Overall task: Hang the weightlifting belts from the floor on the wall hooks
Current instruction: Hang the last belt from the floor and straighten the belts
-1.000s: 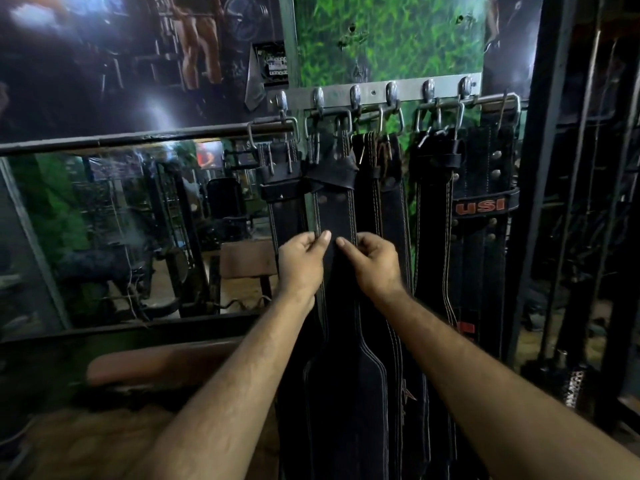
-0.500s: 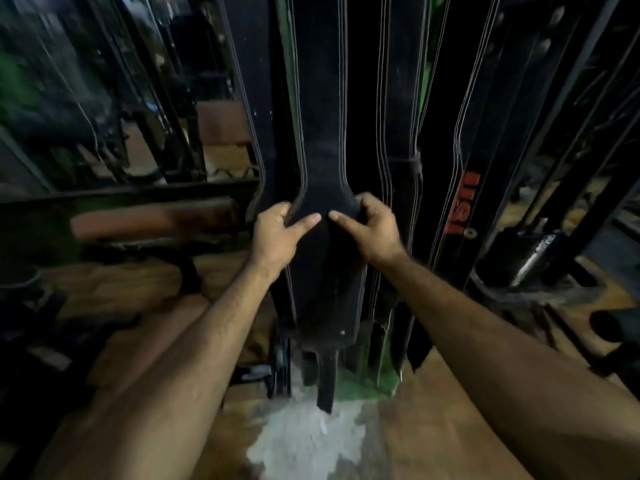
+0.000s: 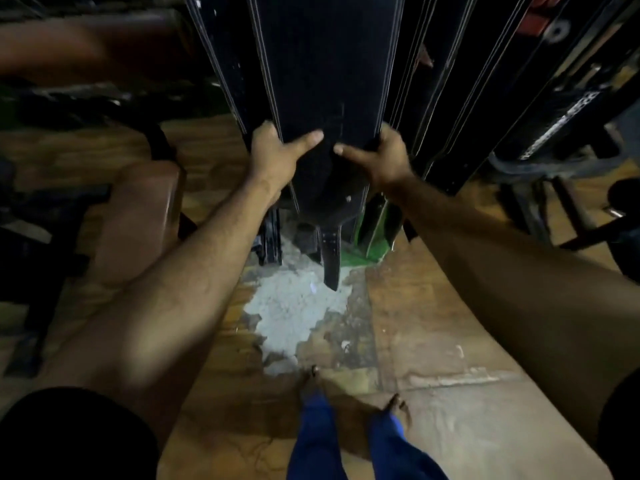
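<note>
Between left hand (image 3: 273, 157) and right hand (image 3: 384, 161), hanging belt's (image 3: 329, 81) wide lower edges

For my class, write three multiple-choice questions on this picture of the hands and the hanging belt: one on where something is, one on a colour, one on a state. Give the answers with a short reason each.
1. Where do the hands hold the black belt?
A. at its two side edges
B. at its narrow tip
C. at a buckle

2. What colour are the person's trousers?
A. grey
B. blue
C. green

3. How does the belt's narrow tip stand?
A. coiled on the floor
B. tucked under a foot
C. hanging straight down, pointing at the bare concrete patch

Answers:
1 A: the left hand grips the left edge and the right hand the right edge, thumbs on the front face.
2 B: both legs above the bare feet are blue.
3 C: the tip points down past the hands, uncoiled.
</note>
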Demonstrator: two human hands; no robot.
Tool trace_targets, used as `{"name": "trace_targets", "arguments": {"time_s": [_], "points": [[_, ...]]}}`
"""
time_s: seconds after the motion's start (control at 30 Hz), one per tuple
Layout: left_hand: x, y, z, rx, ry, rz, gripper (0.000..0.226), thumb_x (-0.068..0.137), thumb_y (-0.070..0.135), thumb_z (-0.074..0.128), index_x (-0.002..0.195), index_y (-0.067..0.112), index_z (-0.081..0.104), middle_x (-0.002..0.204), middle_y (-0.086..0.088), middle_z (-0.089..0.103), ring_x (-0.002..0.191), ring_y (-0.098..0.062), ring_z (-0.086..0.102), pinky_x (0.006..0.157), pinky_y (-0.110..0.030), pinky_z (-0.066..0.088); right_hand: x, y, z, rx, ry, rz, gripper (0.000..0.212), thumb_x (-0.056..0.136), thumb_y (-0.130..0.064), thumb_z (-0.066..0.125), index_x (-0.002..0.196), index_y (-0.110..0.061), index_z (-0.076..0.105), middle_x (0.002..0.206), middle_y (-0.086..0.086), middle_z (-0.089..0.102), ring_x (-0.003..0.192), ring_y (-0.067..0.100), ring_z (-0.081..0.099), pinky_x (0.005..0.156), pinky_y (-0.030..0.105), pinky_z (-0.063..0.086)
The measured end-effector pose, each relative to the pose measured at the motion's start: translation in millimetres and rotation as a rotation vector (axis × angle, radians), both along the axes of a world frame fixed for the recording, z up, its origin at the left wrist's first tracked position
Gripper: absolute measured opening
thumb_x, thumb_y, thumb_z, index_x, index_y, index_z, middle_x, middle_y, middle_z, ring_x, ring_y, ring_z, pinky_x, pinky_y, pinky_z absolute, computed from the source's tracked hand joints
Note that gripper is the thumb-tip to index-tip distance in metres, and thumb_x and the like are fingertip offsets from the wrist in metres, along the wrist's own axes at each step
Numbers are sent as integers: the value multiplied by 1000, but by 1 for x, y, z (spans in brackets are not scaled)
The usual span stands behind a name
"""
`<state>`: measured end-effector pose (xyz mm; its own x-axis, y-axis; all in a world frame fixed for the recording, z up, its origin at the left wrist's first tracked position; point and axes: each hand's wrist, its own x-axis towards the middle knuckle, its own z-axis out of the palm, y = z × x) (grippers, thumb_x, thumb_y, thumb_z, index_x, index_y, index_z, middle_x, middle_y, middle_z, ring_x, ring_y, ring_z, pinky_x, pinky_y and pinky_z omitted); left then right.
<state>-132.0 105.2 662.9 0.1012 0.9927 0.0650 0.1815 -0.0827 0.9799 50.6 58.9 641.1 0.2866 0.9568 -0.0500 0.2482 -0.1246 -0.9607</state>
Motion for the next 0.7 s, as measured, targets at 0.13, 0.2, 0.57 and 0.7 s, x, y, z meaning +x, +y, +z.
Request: {"name": "trace_targets", "arguments": {"time_s": [0.13,0.2,0.57,0.7], "points": [[2,25,-8,47,28,6,45,75,22,88,114,9,71,105,4,75,92,2,72,84,-22,59,3,15,6,7,-177,-27,72,68,-52,87,127,-17,65,123,-3,72,111,8,68,94,28,59],[1,31,-19,29,21,18,47,71,26,90,111,8,72,106,0,77,95,-6,75,84,-28,62,3,19,2,-5,-235,-15,75,68,-57,85,129,-18,64,125,-3,72,112,7,68,94,28,59],[-13,42,-120,-73,175,73,67,57,46,90,109,6,76,104,-2,77,93,-11,75,81,-28,63,-12,25,-59,-149,-405,-55,80,66,-66,81,129,-19,67,127,-1,72,116,14,67,97,28,56],[-6,47,-121,-45,373,153,74,54,68,83,104,14,75,103,4,76,90,-8,72,71,-23,61,-8,29,-65,-131,-483,-103,95,57,-82,69,129,-20,66,127,-2,71,115,15,68,94,33,59]]}}
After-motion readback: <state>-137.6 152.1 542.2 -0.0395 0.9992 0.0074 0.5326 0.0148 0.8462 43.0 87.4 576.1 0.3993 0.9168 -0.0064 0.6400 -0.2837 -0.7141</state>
